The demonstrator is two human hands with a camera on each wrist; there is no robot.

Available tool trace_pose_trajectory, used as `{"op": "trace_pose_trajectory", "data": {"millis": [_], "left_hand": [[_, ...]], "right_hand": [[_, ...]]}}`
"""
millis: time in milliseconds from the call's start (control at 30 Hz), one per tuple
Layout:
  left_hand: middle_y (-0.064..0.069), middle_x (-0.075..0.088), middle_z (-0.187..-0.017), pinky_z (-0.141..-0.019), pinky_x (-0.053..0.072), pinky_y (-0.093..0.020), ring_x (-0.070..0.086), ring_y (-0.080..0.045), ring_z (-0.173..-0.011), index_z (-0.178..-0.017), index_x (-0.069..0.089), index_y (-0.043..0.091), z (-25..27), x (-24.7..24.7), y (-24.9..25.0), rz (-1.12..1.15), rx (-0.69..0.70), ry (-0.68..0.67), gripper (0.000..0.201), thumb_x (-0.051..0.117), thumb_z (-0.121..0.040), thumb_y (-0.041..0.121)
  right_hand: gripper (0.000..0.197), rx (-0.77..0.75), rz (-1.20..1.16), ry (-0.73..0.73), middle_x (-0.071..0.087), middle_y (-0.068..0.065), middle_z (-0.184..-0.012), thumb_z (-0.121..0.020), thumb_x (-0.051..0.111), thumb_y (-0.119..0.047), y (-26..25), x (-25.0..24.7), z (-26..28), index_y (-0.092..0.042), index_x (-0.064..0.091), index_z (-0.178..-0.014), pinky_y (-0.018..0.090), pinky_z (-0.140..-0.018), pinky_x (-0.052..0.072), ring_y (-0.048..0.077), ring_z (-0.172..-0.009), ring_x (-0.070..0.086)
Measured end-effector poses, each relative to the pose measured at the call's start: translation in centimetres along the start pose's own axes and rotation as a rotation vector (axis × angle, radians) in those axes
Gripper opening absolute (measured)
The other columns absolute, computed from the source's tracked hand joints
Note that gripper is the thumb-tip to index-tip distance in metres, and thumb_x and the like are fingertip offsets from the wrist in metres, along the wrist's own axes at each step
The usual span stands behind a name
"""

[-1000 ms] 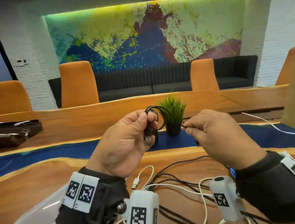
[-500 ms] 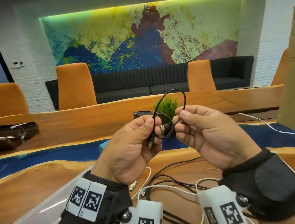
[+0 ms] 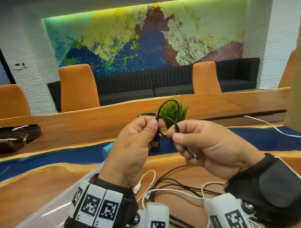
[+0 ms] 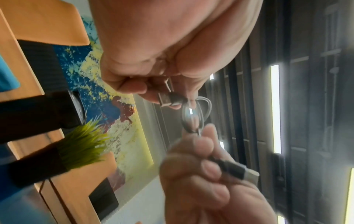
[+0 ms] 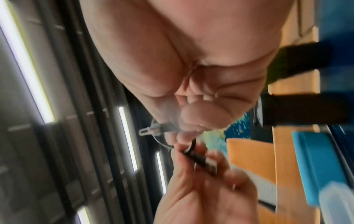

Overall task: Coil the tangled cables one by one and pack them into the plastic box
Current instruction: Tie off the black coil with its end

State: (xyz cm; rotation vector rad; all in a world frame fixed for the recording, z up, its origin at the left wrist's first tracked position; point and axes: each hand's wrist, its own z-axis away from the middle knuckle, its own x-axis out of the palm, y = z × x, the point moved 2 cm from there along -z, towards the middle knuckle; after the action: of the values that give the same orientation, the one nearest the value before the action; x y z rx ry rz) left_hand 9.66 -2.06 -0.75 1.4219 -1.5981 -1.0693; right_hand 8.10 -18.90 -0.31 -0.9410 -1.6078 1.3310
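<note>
A short black cable [image 3: 178,106] is held up in a small coil over the table. My left hand [image 3: 154,129] pinches the coil and one USB plug [image 4: 168,98] between thumb and fingers. Close to its right, my right hand [image 3: 174,135] grips the cable's other end, and that plug [image 3: 192,152] sticks out below the thumb. Both wrist views show the two hands facing each other with the coil [image 4: 195,115] between them. The clear plastic box [image 3: 37,221] lies at the lower left, partly hidden by my left wrist. Several tangled black and white cables [image 3: 169,186] lie on the table under my hands.
A small potted plant [image 3: 174,112] and a black device [image 3: 146,115] stand just behind the hands. A white cable [image 3: 282,132] trails off to the right by a cardboard box [image 3: 300,66]. Black bags [image 3: 9,135] sit at the far left. A blue object [image 3: 107,149] shows behind my left hand.
The right hand came in to meet the left and formed a loop above them. It has now drawn back a little, with the free plug end in its fingers.
</note>
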Motion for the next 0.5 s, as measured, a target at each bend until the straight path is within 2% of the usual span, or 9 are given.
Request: {"op": "trace_pose_trajectory", "data": {"millis": [67, 100, 200, 267, 333, 433, 500], "left_hand": [[0.003, 0.069, -0.087, -0.068, 0.043, -0.024, 0.055, -0.009, -0.078, -0.086, 0.071, 0.024, -0.3, -0.9, 0.1, -0.049, -0.006, 0.049, 0.025, 0.050, -0.098, 0.030], [0.003, 0.068, -0.085, -0.069, 0.044, -0.024, 0.055, -0.008, -0.076, -0.087, 0.071, 0.022, -0.4, -1.4, 0.3, -0.043, -0.017, 0.068, 0.025, 0.050, -0.099, 0.028], [-0.003, 0.062, -0.078, -0.064, 0.044, -0.025, 0.052, -0.011, -0.068, -0.083, 0.073, 0.018, -0.7, -2.2, 0.6, 0.140, -0.073, 0.035, 0.021, 0.056, -0.090, 0.028], [-0.005, 0.061, -0.077, -0.059, 0.049, -0.023, 0.053, -0.012, -0.065, -0.084, 0.072, 0.015, -0.6, -1.9, 0.6, 0.255, -0.112, -0.019, 0.018, 0.059, -0.084, 0.027], [-0.005, 0.060, -0.076, -0.057, 0.051, -0.022, 0.055, -0.011, -0.062, -0.084, 0.072, 0.013, -0.4, -1.1, 0.4, 0.333, -0.134, -0.071, 0.017, 0.060, -0.084, 0.026], [-0.005, 0.060, -0.076, -0.056, 0.052, -0.023, 0.056, -0.010, -0.061, -0.085, 0.071, 0.013, -0.3, -0.4, 0.4, 0.367, -0.139, -0.095, 0.017, 0.059, -0.085, 0.025], [-0.005, 0.060, -0.075, -0.056, 0.052, -0.022, 0.055, -0.010, -0.061, -0.081, 0.073, 0.015, -0.2, -0.2, 0.4, 0.368, -0.134, -0.098, 0.017, 0.059, -0.086, 0.024]], "right_hand": [[0.013, -0.068, 0.239, 0.160, 0.065, 0.002, -0.067, -0.084, 0.070, -0.012, -0.7, -1.2, 0.1, -0.015, 0.073, -0.097, 0.020, -0.047, 0.041, 0.010, -0.056, 0.052], [0.011, -0.129, 0.438, 0.267, 0.068, -0.002, -0.067, -0.086, 0.071, -0.015, -1.1, -1.9, 0.2, -0.021, 0.074, -0.094, 0.020, -0.050, 0.044, 0.007, -0.058, 0.056], [0.011, -0.318, 0.994, 0.540, 0.066, -0.013, -0.073, -0.090, 0.067, -0.024, -1.7, -3.5, 0.2, -0.031, 0.070, -0.083, 0.022, -0.064, 0.047, 0.003, -0.073, 0.060], [0.015, -0.389, 1.095, 0.635, 0.062, -0.015, -0.078, -0.094, 0.063, -0.023, -1.5, -3.3, 0.1, -0.033, 0.065, -0.083, 0.022, -0.065, 0.048, 0.004, -0.076, 0.058], [0.013, -0.417, 0.946, 0.652, 0.065, -0.009, -0.080, -0.095, 0.061, -0.018, -1.0, -3.1, -0.2, -0.026, 0.065, -0.086, 0.022, -0.063, 0.054, 0.008, -0.074, 0.065], [0.009, -0.330, 0.277, 0.536, 0.072, 0.006, -0.084, -0.096, 0.057, -0.007, -0.7, -2.1, -0.6, -0.012, 0.066, -0.094, 0.019, -0.060, 0.057, 0.010, -0.076, 0.073], [0.010, -0.257, -0.154, 0.420, 0.072, 0.009, -0.080, -0.096, 0.053, -0.003, -0.5, -1.3, -0.7, -0.006, 0.063, -0.095, 0.020, -0.059, 0.057, 0.015, -0.074, 0.074]]}}
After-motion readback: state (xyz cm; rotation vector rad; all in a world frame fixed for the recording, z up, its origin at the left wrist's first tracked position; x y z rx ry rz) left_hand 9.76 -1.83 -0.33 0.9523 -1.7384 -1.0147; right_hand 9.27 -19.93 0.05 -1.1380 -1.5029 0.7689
